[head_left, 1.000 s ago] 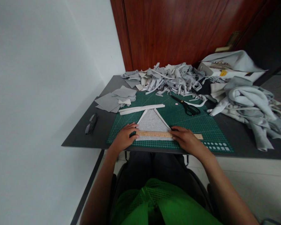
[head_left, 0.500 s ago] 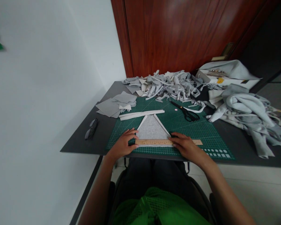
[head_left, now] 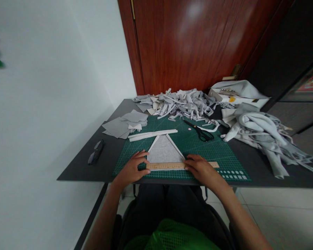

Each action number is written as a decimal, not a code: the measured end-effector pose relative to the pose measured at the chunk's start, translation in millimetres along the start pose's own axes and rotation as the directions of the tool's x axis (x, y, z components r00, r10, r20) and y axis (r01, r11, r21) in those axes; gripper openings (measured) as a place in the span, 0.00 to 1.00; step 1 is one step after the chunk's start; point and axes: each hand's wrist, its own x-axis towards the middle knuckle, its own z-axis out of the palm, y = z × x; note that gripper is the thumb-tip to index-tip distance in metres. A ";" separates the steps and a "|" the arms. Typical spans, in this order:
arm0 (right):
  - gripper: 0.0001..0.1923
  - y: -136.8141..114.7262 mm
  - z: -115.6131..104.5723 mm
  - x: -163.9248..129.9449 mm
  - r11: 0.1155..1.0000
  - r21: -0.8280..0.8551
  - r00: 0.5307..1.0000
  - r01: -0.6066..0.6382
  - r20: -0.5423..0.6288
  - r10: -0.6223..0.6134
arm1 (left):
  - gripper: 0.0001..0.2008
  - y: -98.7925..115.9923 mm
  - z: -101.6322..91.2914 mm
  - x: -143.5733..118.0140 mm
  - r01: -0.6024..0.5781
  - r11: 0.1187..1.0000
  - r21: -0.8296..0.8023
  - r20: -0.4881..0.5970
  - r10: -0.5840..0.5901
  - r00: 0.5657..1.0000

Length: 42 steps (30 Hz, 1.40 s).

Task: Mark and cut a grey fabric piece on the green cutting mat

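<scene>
A grey, roughly triangular piece of fabric [head_left: 165, 149] lies flat on the green cutting mat [head_left: 206, 152], its two slanted edges folded over in pale strips. Across its lower part rests a wooden ruler [head_left: 169, 166], with a thin band of cloth showing below. My left hand [head_left: 133, 168] is at the ruler's left end, thumb near its lower corner and fingers stretched apart by the fabric's left edge. Bent fingers of my right hand [head_left: 199, 168] press on the ruler near the fabric's right corner; the ruler's end sticks out beyond them.
Pale folded strips [head_left: 153, 134] lie behind the fabric. Black scissors [head_left: 199, 130] rest on the mat. Grey cut pieces [head_left: 120, 126] and glasses [head_left: 96, 152] are at left. Heaped scraps [head_left: 182, 102], a white box [head_left: 224, 97] and bundled cloth [head_left: 261, 126] line the back and right.
The camera view has tilted up and turned slightly right, so everything sits lower and further left. Both hands, the ruler and the fabric look unchanged relative to each other.
</scene>
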 end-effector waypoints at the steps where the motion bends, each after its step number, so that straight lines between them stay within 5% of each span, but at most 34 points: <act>1: 0.14 0.0 -0.2 0.0 1.000 -0.001 1.000 -0.001 0.005 0.001 | 0.09 0.3 -0.3 -0.1 0.000 1.000 -0.003 0.001 0.000 1.000; 9: 0.14 -2.8 -2.3 -1.4 1.000 -0.017 1.000 0.001 0.009 -0.001 | 0.08 3.2 1.4 -0.1 0.007 1.000 0.018 -0.024 -0.007 1.000; 17: 0.14 -6.3 -2.8 0.1 0.997 -0.069 1.000 -0.016 0.026 0.018 | 0.10 21.1 8.1 3.7 0.032 0.970 0.239 -0.088 -0.011 0.996; 23: 0.14 -3.5 -2.5 -0.4 0.997 -0.080 1.000 -0.017 0.018 0.018 | 0.08 52.9 33.7 11.9 0.005 0.900 0.436 -0.268 0.125 0.955; 27: 0.15 -3.8 -2.6 -1.2 0.996 -0.091 1.000 -0.012 0.015 0.014 | 0.19 80.5 68.9 16.0 -0.196 0.900 0.390 -0.127 0.263 0.956; 31: 0.16 3.7 0.8 -1.8 1.000 -0.021 1.000 -0.001 -0.007 0.001 | 0.24 99.4 96.4 13.8 -0.126 0.929 0.349 -0.107 0.173 0.979; 42: 0.19 33.2 -3.7 -10.9 0.965 0.261 0.999 -0.008 0.052 -0.005 | 0.18 97.3 102.7 18.7 -0.067 0.964 0.258 -0.164 0.112 0.980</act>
